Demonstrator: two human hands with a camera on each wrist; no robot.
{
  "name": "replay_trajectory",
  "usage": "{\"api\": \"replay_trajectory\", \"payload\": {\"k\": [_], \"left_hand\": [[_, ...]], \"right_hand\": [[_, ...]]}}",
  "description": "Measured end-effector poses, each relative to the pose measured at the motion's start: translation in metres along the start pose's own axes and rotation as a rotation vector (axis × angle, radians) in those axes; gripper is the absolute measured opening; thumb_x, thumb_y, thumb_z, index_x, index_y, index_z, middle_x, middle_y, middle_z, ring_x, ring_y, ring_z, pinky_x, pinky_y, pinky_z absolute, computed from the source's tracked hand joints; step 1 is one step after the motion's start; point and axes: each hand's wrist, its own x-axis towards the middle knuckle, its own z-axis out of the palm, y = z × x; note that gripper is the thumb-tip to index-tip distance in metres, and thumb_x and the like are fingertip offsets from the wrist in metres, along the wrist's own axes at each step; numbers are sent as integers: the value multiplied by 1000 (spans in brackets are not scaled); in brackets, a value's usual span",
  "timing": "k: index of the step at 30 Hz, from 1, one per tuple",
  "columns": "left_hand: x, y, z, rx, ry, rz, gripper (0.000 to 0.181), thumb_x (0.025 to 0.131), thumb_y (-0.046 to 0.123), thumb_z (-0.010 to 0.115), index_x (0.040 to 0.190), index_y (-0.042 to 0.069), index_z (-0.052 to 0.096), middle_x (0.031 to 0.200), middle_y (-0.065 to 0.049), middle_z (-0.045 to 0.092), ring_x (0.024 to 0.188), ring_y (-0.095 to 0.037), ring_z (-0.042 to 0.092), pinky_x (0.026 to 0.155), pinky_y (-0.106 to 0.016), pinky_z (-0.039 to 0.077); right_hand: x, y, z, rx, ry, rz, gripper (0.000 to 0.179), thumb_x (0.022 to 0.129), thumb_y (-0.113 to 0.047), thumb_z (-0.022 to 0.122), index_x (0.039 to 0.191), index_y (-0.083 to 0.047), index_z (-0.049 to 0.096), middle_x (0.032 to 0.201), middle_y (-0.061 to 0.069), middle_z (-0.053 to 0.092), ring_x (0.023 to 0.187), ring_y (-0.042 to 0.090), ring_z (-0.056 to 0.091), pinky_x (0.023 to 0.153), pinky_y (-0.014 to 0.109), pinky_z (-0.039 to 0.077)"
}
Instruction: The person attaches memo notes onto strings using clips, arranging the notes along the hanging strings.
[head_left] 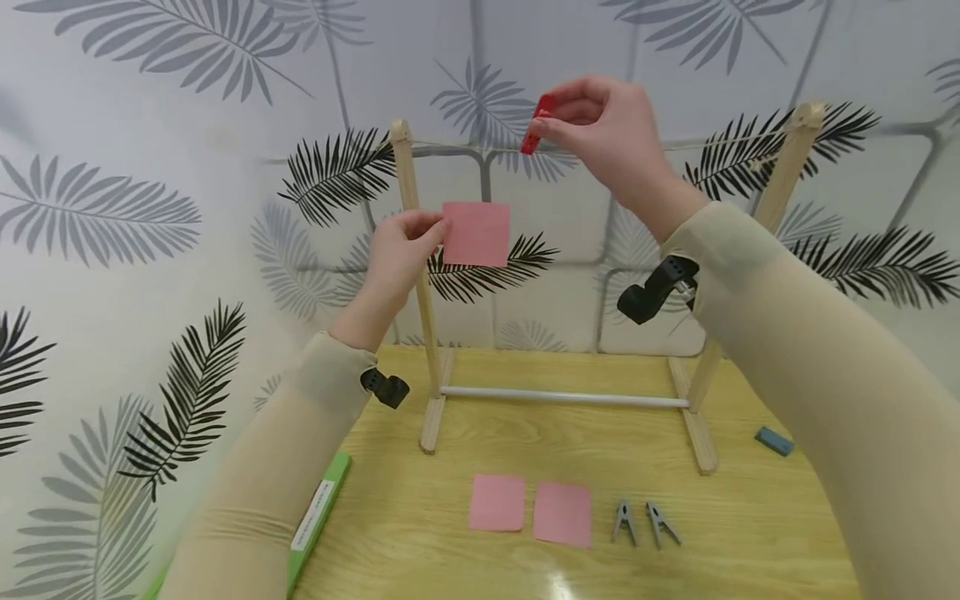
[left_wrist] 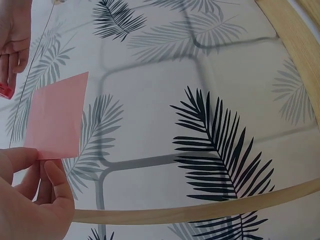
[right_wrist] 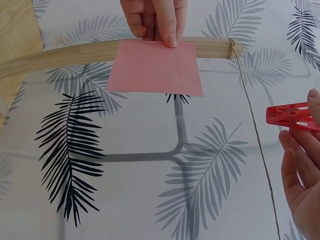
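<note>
Between thumb and fingers, my left hand [head_left: 402, 254] pinches the left edge of a pink square of paper [head_left: 477, 234], held up below the string [head_left: 690, 147]. Higher and to the right, my right hand [head_left: 611, 125] grips a red clothespin [head_left: 537, 125] near the string. In the right wrist view the red clothespin [right_wrist: 290, 116] is apart from the string [right_wrist: 255, 125], and the pink paper [right_wrist: 157, 67] hangs flat from the left fingers. Two more pink squares [head_left: 497, 502] [head_left: 562, 514] lie on the table, beside two grey clothespins [head_left: 624, 522] [head_left: 662, 524].
The string runs between two wooden posts [head_left: 422, 275] [head_left: 787, 167] of a stand with a white crossbar [head_left: 562, 397]. A blue block [head_left: 774, 441] lies on the wooden table [head_left: 405, 533] at right. A green object with a white label [head_left: 318, 517] is under the left forearm.
</note>
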Motion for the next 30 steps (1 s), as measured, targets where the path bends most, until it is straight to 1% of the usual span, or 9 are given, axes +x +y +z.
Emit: {"api": "replay_trajectory", "payload": {"k": [5,8,13,16,22,25,28,30], "left_hand": [[5,2,-1,-23,4,7,27,97,24,64,115,4,71,97,-1,66,92,-14,60,84,-33,50],[7,3,-1,-36,4,14,28,98,24,64,116,3,70,96,1,65,89,-12,59,87,-34,52],[6,2,-1,-54,-2,28,28,98,22,63,117,2,69,99,-1,65,87,-9,60,84,-25,53],[7,2,-1,-70,1,33,28,98,20,63,117,1,69,100,-4,66,87,-9,62,84,-24,54],[9,3,1,-90,10,29,28,97,19,64,117,1,70,98,-3,67,88,-10,65,88,-26,56],[10,3,2,-100,12,29,27,97,19,65,116,0,70,96,-2,66,87,-9,64,88,-27,56],[10,3,2,-115,9,34,27,97,18,64,115,-1,70,96,-3,66,85,-8,64,88,-27,56],[11,2,2,-131,11,36,26,97,17,65,114,-2,70,94,-2,65,84,-7,64,87,-25,56]], "right_hand": [[7,-3,2,-13,-11,14,33,84,-26,80,111,-11,69,93,-7,73,95,11,67,92,26,49],[13,-4,4,-17,-13,11,32,84,-26,80,110,-11,69,93,-6,73,94,11,66,89,25,48],[19,-3,15,20,-25,-9,27,85,-21,79,107,-9,69,91,-5,73,92,11,66,86,23,48],[21,-3,22,34,-32,-16,25,85,-19,79,105,-9,69,91,-5,73,92,12,66,87,23,49],[26,-7,29,-36,-30,-37,25,86,-23,77,106,-10,70,93,-5,74,95,13,67,92,25,47],[27,-11,32,-50,-39,-39,26,86,-24,77,106,-9,70,94,-4,74,94,12,67,94,25,47],[28,-12,35,-77,-51,-46,26,87,-24,77,106,-9,69,94,-4,73,93,10,66,93,25,48],[29,-13,37,-89,-58,-49,26,87,-24,77,106,-9,69,95,-3,73,93,11,66,91,24,48]]}}
